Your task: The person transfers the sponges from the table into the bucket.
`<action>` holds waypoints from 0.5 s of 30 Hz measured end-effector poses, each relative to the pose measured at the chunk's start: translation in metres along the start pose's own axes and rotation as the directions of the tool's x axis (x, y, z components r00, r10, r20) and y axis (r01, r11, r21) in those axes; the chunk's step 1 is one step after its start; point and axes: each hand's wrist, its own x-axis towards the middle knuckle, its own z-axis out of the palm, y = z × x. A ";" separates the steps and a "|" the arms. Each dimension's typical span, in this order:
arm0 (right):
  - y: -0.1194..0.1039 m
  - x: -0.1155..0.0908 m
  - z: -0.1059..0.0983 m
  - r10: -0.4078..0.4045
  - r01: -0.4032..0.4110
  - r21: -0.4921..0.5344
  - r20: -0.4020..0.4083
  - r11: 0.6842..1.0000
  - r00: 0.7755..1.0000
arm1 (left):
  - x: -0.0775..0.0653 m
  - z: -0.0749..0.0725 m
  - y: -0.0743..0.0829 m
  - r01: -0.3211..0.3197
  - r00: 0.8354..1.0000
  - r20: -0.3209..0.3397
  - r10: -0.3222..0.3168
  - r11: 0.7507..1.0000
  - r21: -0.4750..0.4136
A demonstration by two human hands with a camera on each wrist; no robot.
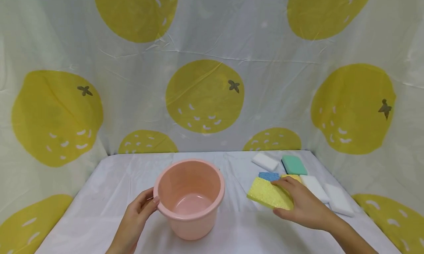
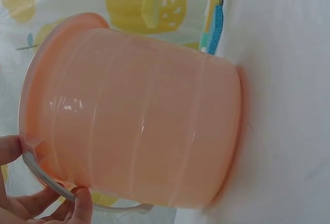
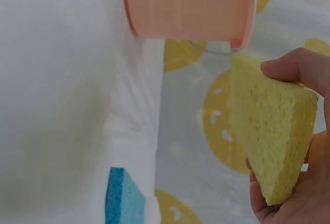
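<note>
- the left hand (image 1: pixel 137 210) pinches the pink bucket (image 1: pixel 193 228) at its rim (image 1: pixel 187 217). the bucket stands upright on the bench (image 1: pixel 240 233), a bit nearer the left edge.
- the right hand (image 1: pixel 303 207) grips the yellow sponge (image 1: pixel 269 193), held up between the bucket and the bench's right edge.
- a soft squeeze should do, as the sponge looks bendy.
- it seems wise to hold the bucket still and level.
</note>
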 end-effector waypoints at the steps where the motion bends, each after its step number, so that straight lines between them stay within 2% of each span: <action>1: -0.002 0.003 -0.002 -0.008 0.008 0.002 -0.004 1.000 1.000 | 0.000 0.000 0.000 -0.002 1.000 0.002 0.002 1.000 -0.001; 10: -0.015 0.041 -0.022 -0.086 0.085 0.087 0.013 0.993 0.996 | 0.001 0.000 -0.001 -0.007 1.000 -0.002 0.007 1.000 0.001; 15: -0.030 0.068 -0.023 -0.125 0.119 0.117 0.051 0.986 0.991 | 0.002 0.001 -0.003 -0.013 1.000 -0.014 0.013 1.000 0.010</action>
